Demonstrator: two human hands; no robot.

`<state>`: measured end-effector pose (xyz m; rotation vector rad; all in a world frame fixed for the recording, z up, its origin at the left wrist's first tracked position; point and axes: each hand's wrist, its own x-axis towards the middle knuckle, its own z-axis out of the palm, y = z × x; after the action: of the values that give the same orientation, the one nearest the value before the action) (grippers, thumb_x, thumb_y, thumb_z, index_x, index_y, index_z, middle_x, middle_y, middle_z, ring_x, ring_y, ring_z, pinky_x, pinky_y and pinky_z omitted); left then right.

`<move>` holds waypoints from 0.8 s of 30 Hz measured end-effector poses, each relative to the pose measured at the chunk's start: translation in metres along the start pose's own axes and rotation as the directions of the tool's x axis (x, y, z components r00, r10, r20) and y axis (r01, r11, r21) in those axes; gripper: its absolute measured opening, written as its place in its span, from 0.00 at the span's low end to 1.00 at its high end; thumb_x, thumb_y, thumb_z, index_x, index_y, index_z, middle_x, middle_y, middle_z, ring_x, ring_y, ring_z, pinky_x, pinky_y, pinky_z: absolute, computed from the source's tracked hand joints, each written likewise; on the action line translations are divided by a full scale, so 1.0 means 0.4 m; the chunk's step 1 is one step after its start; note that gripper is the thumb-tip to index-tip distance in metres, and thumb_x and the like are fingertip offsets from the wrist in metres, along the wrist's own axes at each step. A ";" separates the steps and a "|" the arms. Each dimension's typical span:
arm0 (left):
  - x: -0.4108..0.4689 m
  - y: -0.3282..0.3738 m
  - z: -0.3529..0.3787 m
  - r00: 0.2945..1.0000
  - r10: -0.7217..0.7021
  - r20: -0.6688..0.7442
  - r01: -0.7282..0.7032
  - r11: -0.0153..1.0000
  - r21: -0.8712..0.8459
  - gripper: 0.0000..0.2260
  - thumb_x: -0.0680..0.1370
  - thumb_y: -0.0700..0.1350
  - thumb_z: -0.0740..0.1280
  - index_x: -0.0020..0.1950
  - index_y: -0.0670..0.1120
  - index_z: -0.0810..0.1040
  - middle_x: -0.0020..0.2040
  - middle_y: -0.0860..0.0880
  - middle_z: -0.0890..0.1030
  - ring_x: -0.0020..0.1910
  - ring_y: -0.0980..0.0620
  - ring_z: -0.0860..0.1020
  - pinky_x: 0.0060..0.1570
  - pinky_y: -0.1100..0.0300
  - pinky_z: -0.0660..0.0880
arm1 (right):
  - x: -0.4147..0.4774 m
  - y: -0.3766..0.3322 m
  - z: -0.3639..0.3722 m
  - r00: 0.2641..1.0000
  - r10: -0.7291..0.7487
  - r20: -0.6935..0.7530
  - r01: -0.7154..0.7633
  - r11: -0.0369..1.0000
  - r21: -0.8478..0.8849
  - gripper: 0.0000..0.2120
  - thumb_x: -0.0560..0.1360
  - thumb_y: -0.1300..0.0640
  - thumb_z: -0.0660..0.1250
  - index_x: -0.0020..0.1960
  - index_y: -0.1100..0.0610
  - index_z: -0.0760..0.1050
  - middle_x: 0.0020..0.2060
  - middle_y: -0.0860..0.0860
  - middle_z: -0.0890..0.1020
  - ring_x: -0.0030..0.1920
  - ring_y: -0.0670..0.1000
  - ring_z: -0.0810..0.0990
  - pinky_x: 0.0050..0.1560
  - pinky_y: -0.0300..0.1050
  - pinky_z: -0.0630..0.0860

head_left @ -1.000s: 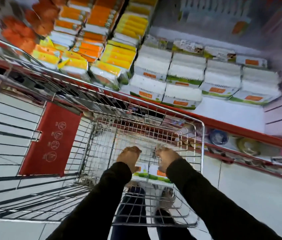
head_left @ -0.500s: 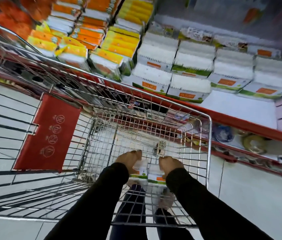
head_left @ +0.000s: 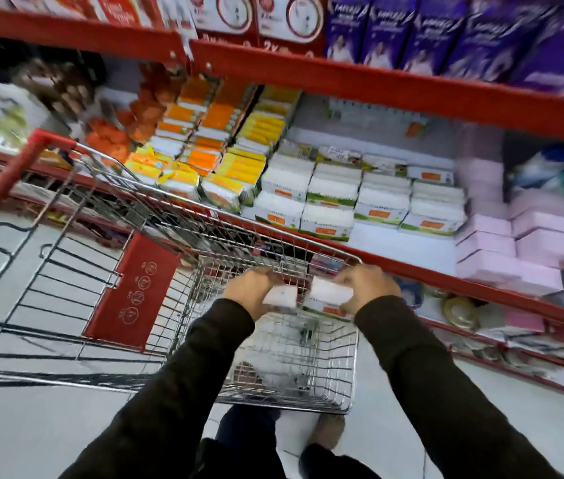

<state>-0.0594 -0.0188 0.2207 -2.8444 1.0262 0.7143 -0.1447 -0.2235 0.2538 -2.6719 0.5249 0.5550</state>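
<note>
Red cart flap [head_left: 131, 292] sits far left. Our left hand [head_left: 251, 292] has its fingers curled round the left white pack [head_left: 280, 296], held over the wire cart [head_left: 354, 375]. The right white pack [head_left: 330, 293] is just beside it, with our right hand [head_left: 368, 288] fingers wrapped over it. Matching shelf packs [head_left: 329, 202] are behind.

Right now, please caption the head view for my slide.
Left hand and right hand each hold a white wrapped pack over a silver wire cart beside red shelves.
</note>
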 end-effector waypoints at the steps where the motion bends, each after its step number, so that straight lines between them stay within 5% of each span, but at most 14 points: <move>1: -0.004 0.025 -0.044 0.999 0.020 -0.033 -0.020 1.000 0.011 0.24 0.78 0.52 0.70 0.74 0.52 0.70 0.71 0.48 0.72 0.68 0.44 0.75 0.62 0.51 0.76 | -0.016 0.020 -0.046 0.999 0.007 -0.041 -0.006 1.000 0.010 0.22 0.67 0.60 0.78 0.59 0.47 0.81 0.59 0.50 0.82 0.60 0.54 0.80 0.60 0.48 0.78; 7: 0.044 0.199 -0.235 0.959 0.156 -0.239 -0.155 0.988 0.023 0.25 0.78 0.48 0.71 0.74 0.51 0.70 0.71 0.47 0.71 0.68 0.44 0.74 0.62 0.52 0.75 | -0.046 0.181 -0.242 0.959 0.101 -0.264 -0.104 0.995 -0.001 0.26 0.68 0.61 0.76 0.64 0.47 0.79 0.62 0.51 0.80 0.62 0.55 0.79 0.62 0.46 0.76; 12: 0.146 0.359 -0.306 0.911 0.244 -0.332 -0.244 0.969 0.043 0.24 0.76 0.44 0.73 0.72 0.49 0.73 0.69 0.44 0.73 0.66 0.41 0.76 0.64 0.48 0.76 | -0.011 0.302 -0.309 0.931 0.193 -0.309 -0.205 0.979 -0.006 0.26 0.69 0.62 0.76 0.64 0.46 0.79 0.62 0.54 0.81 0.61 0.57 0.80 0.60 0.46 0.76; 24: 0.380 0.439 -0.198 0.960 0.192 -0.206 -0.165 0.976 0.145 0.20 0.77 0.30 0.64 0.68 0.42 0.75 0.62 0.40 0.75 0.60 0.38 0.79 0.56 0.45 0.80 | 0.159 0.386 -0.219 0.973 0.163 -0.160 -0.177 0.981 -0.075 0.20 0.76 0.64 0.65 0.66 0.54 0.77 0.64 0.57 0.78 0.64 0.59 0.78 0.64 0.51 0.75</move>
<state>-0.0317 -0.2611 0.2467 -2.7904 1.3212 0.3324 -0.1289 -0.4113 0.2597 -2.7859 0.7974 0.4303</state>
